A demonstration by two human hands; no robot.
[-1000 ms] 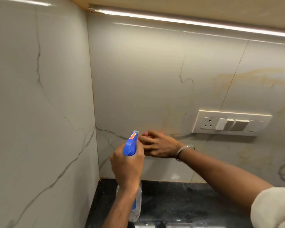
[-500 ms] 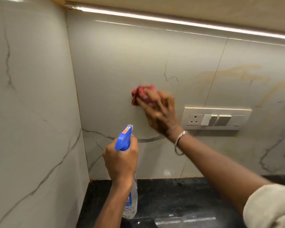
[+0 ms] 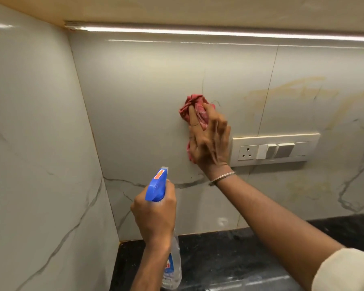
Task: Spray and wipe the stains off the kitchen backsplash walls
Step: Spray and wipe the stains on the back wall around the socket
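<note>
My right hand [image 3: 210, 141] presses a crumpled red cloth [image 3: 192, 109] flat against the grey marble backsplash [image 3: 139, 97], just left of the switch plate. The fingers point up and spread over the cloth. My left hand [image 3: 155, 215] grips a clear spray bottle [image 3: 172, 267] with a blue trigger head [image 3: 157, 185], held upright lower down, its nozzle aimed at the back wall. Yellowish stains [image 3: 290, 89] streak the tile above the switch plate, and more staining [image 3: 303, 185] shows below it.
A cream switch plate [image 3: 275, 149] with a socket and rocker switches sits on the back wall, touching my right hand's edge. A second marble wall [image 3: 34, 164] closes the corner at left. Black stone counter [image 3: 219, 259] runs below. A light strip [image 3: 219, 33] glows under the cabinet.
My right hand has swept the red cloth up the back wall, from low near the bottle's nozzle to beside the switch plate. The bottle stays in my left hand, about level.
</note>
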